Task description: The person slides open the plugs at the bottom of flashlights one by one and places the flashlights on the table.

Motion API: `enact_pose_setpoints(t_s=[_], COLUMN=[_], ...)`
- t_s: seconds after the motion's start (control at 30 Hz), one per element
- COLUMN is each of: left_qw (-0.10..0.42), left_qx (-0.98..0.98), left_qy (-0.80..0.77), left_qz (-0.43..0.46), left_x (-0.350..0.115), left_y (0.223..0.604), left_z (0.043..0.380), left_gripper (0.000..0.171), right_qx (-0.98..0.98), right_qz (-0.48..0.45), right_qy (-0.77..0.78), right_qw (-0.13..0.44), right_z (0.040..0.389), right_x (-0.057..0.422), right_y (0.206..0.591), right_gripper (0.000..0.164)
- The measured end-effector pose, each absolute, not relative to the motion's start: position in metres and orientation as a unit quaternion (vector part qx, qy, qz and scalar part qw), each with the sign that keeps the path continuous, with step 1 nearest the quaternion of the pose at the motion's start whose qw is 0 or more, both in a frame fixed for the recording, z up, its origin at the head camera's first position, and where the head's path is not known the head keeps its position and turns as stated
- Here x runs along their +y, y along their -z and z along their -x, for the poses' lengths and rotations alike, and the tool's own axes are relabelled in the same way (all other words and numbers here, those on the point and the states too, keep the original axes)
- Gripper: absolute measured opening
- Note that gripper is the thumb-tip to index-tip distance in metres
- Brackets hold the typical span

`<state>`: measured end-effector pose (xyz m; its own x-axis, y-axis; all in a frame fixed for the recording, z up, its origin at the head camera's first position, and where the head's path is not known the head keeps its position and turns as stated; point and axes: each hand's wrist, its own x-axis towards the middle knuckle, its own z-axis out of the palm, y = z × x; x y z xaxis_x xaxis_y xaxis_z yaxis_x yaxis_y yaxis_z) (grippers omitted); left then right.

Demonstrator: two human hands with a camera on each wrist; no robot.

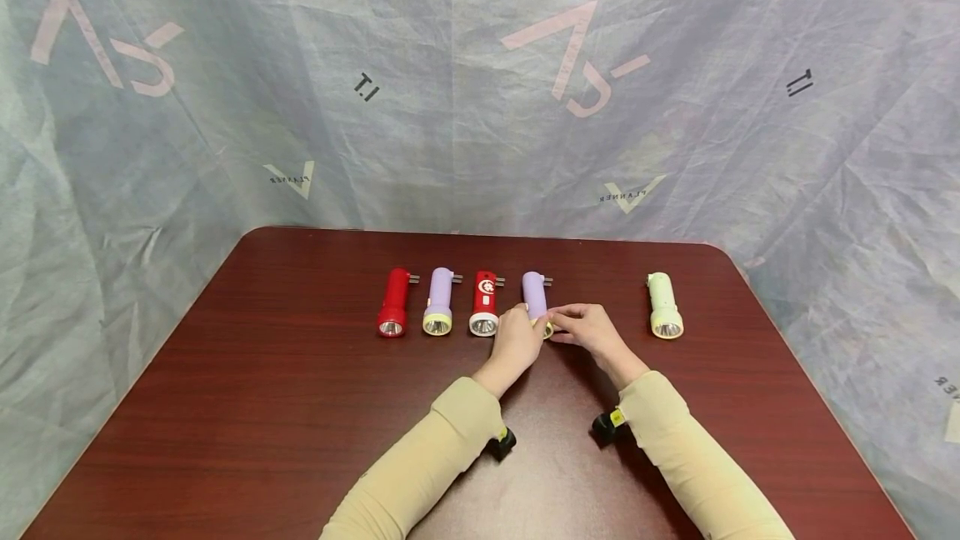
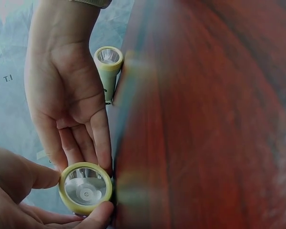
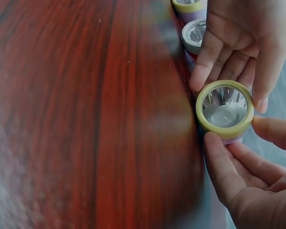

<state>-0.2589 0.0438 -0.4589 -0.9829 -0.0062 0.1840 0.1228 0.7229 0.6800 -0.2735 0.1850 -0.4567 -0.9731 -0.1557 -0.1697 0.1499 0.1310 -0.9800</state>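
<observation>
A purple flashlight (image 1: 535, 294) with a yellow head lies on the table, plug prongs at its far end. My left hand (image 1: 517, 340) holds its head from the left, thumb and a finger on opposite sides of the yellow rim (image 2: 63, 193). From the right, my right hand (image 1: 588, 330) pinches the same head between thumb and fingertips. In the right wrist view the reflector (image 3: 224, 106) faces the camera, with fingers of both hands around it. The hands hide part of the flashlight's body.
To the left lie a red-and-white flashlight (image 1: 484, 302), another purple flashlight (image 1: 439, 298) and a red flashlight (image 1: 394, 298), in a row. A pale green flashlight (image 1: 663, 302) lies to the right. Grey printed cloth (image 1: 450, 107) hangs behind the brown table (image 1: 262, 407).
</observation>
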Motion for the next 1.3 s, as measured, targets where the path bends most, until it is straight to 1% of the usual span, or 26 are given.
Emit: enact_pose_setpoints(t_s=[0.13, 0.3, 0.47, 0.53, 0.7, 0.8, 1.0, 1.3], left_qw=[0.088, 0.089, 0.09, 0.089, 0.057, 0.038, 0.001, -0.004], left_qx=[-0.928, -0.929, -0.928, -0.929, -0.93, -0.927, -0.923, -0.929], left_qy=[0.361, 0.354, 0.352, 0.35, 0.353, 0.361, 0.37, 0.343], left_qz=[0.036, 0.055, 0.08, 0.087, 0.085, 0.09, 0.112, 0.136], left_x=[0.044, 0.042, 0.039, 0.039, 0.04, 0.042, 0.054, 0.077], left_y=[0.458, 0.453, 0.441, 0.435, 0.421, 0.412, 0.396, 0.379], left_z=[0.257, 0.255, 0.254, 0.254, 0.255, 0.257, 0.258, 0.265], left_gripper=[0.041, 0.036, 0.035, 0.038, 0.054, 0.058, 0.059, 0.058], right_qx=[0.75, 0.763, 0.782, 0.791, 0.83, 0.851, 0.878, 0.9], right_qz=[0.005, 0.02, 0.047, 0.054, 0.062, 0.062, 0.062, 0.031], right_qy=[0.651, 0.634, 0.609, 0.595, 0.539, 0.504, 0.451, 0.403], right_qw=[0.12, 0.121, 0.125, 0.128, 0.132, 0.132, 0.151, 0.165], right_z=[0.274, 0.274, 0.276, 0.276, 0.276, 0.276, 0.279, 0.287], right_x=[0.187, 0.194, 0.204, 0.209, 0.222, 0.232, 0.256, 0.292], right_y=[0.455, 0.451, 0.439, 0.432, 0.416, 0.406, 0.386, 0.368], right_gripper=[0.039, 0.04, 0.041, 0.042, 0.045, 0.046, 0.047, 0.053])
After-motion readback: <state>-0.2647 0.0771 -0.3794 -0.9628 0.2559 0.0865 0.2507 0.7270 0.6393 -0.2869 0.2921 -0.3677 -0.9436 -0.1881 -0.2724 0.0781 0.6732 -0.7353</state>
